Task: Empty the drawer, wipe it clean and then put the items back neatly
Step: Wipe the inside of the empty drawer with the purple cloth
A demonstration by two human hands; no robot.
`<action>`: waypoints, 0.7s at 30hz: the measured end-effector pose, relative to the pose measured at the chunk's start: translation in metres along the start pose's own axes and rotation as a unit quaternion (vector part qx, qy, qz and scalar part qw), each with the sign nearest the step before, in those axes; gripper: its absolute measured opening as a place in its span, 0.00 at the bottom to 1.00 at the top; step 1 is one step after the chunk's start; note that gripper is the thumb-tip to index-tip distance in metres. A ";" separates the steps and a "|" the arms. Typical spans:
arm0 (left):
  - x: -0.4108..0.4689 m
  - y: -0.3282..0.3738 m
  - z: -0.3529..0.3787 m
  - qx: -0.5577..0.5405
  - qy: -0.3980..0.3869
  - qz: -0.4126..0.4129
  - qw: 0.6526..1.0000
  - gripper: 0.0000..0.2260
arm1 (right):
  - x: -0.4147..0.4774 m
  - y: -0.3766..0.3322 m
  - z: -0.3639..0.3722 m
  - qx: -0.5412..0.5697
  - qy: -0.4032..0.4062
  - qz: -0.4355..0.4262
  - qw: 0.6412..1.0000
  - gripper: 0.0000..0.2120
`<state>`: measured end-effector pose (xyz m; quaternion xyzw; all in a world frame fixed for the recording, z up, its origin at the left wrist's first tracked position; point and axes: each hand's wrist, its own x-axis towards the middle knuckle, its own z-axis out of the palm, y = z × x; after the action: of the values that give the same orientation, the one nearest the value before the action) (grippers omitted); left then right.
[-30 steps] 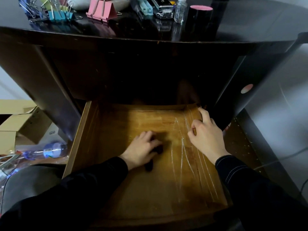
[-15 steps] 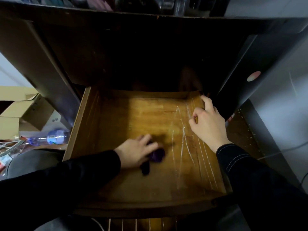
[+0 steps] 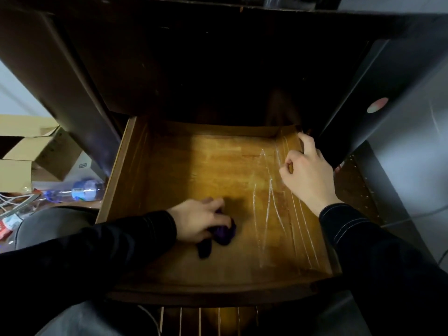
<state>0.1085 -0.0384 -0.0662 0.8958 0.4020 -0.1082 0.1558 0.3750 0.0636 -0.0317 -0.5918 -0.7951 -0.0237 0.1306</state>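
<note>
Setting: we look down under a dark desk (image 3: 218, 57) into a pulled-out wooden drawer (image 3: 121, 170), dim light, warm glow on its floor
Drawer: we see nothing lying in it but a cloth and a sheet of clear film (image 3: 269, 209), which lies creased along the right side
Left hand (image 3: 201, 220): fingers curled down over a bunched purple cloth (image 3: 224, 235), pressing it to the drawer floor left of centre, towards the near edge
Cloth: a dark tail sticks out below the hand
Right hand (image 3: 306, 173): fingers curled over the drawer's right wall near the far corner, thumb bent on the inner side, forefinger stretched along the top edge; whether it also pinches the film we cannot tell
Left of desk: cardboard boxes (image 3: 26, 146) and a plastic bottle (image 3: 80, 190) lying on its side on the floor
Right panel: a round pink sticker (image 3: 377, 105)
</note>
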 end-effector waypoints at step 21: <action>-0.029 0.004 -0.009 0.031 -0.152 0.095 0.983 0.17 | 0.000 -0.002 -0.004 -0.002 -0.008 0.001 1.000 0.06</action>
<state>0.0936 -0.0578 -0.0477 0.9075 0.2831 -0.2402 0.1965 0.3739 0.0619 -0.0280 -0.5932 -0.7953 -0.0201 0.1235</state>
